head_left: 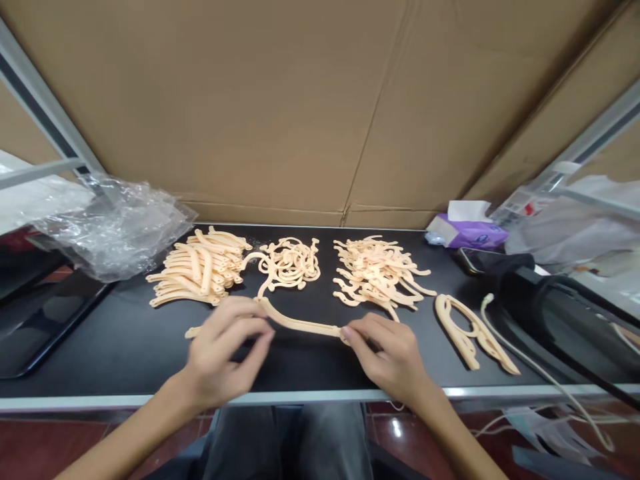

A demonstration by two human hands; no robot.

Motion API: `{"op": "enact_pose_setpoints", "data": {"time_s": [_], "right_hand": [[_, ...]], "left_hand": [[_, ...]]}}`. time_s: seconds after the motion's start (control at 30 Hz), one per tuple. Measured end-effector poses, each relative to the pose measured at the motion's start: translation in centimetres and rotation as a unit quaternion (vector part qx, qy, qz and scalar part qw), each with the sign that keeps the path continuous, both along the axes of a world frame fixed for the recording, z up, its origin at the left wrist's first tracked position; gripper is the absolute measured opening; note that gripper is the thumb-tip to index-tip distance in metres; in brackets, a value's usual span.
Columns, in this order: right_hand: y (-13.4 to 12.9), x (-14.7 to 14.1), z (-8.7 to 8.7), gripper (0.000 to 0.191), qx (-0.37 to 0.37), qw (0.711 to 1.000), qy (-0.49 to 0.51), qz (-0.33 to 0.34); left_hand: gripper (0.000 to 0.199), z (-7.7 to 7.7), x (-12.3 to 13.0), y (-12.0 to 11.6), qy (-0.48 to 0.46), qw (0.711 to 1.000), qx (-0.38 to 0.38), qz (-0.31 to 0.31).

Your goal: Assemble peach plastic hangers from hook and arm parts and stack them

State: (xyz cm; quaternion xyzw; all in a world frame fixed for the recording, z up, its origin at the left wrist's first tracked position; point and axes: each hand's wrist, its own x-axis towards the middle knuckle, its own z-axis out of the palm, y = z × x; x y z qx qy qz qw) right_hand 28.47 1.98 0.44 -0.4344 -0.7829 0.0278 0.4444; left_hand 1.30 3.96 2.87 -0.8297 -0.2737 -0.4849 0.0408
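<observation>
A long cream plastic arm [303,325] spans the space between my hands over the black table, with a curved hook piece [264,283] at its left end. My right hand [383,350] pinches the arm's right end. My left hand [230,347] is beside the left end, thumb and index finger slightly apart, nothing visible between their tips. Behind lie a pile of cream arms [203,267], a pile of small hooks [295,263] and a pile of thin curved pieces [375,270]. One cream piece [193,332] is partly hidden behind my left hand.
A folded cream hanger [475,330] lies at the right beside a white cable [530,363]. Farther back are a purple tissue pack [467,230] and a phone [480,260]. Clear plastic bags [120,223] and a black tray-like object [45,320] occupy the left. Cardboard [250,107] stands behind the table.
</observation>
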Motion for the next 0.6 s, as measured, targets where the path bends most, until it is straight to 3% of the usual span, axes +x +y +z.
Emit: {"op": "enact_pose_setpoints", "data": {"time_s": [0.1,0.17,0.3,0.6], "right_hand": [[0.0,-0.1,0.4,0.014,-0.017,0.999,0.037,-0.012],[0.1,-0.1,0.5,0.015,-0.043,0.997,0.052,-0.02],[0.2,0.0,0.4,0.018,-0.092,0.994,0.047,-0.019],[0.0,0.1,-0.2,0.024,-0.078,0.997,-0.003,0.0]], "left_hand": [[0.021,0.0,-3.7,-0.5,0.007,0.993,-0.003,0.117],[0.026,-0.2,-5.6,-0.9,0.054,0.984,-0.062,0.157],[0.016,-1.3,-7.0,-1.8,0.076,0.983,-0.108,0.125],[0.011,-2.2,-6.5,-2.8,0.07,0.981,-0.144,0.106]]}}
